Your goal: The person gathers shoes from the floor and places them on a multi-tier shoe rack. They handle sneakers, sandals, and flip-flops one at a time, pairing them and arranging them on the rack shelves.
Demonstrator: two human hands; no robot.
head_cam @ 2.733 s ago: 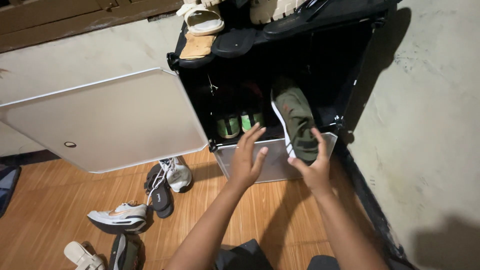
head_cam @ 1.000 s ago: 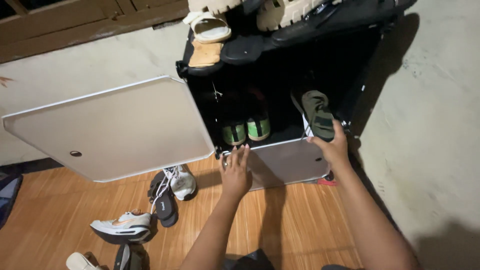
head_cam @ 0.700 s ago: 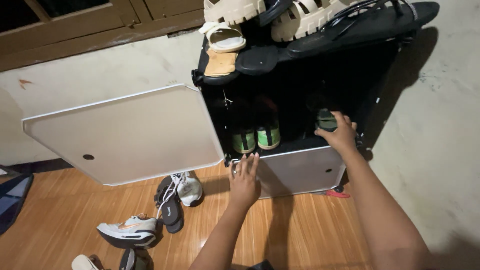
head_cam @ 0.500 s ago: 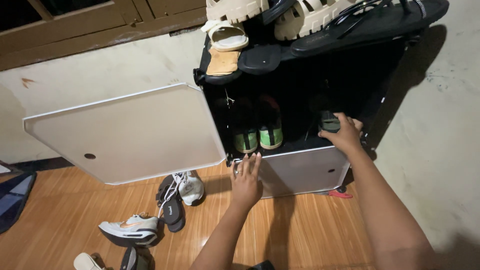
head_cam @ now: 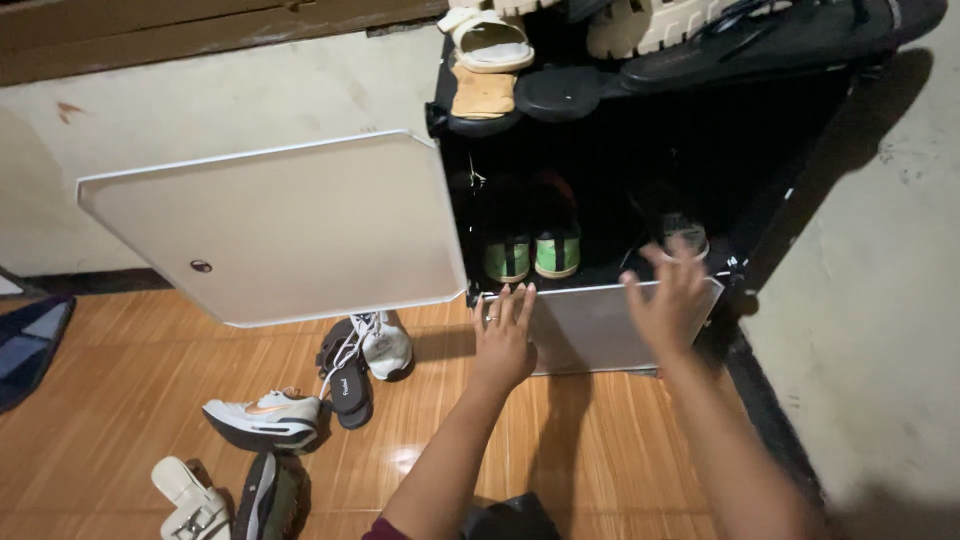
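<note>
Lying on the wooden floor (head_cam: 120,380) at the left are a white sneaker (head_cam: 265,420), a black sandal (head_cam: 345,375) and another white shoe (head_cam: 383,343); above them the pale cabinet door (head_cam: 290,225) swings wide open; the left hand (head_cam: 503,335) rests flat, fingers together, on the lower panel (head_cam: 590,325); inside the black shoe cabinet (head_cam: 780,130) stands a green pair (head_cam: 533,250); the right hand (head_cam: 668,300), blurred, fingers spread and holding nothing, hovers just before the olive shoe (head_cam: 683,232) set in the compartment.
</note>
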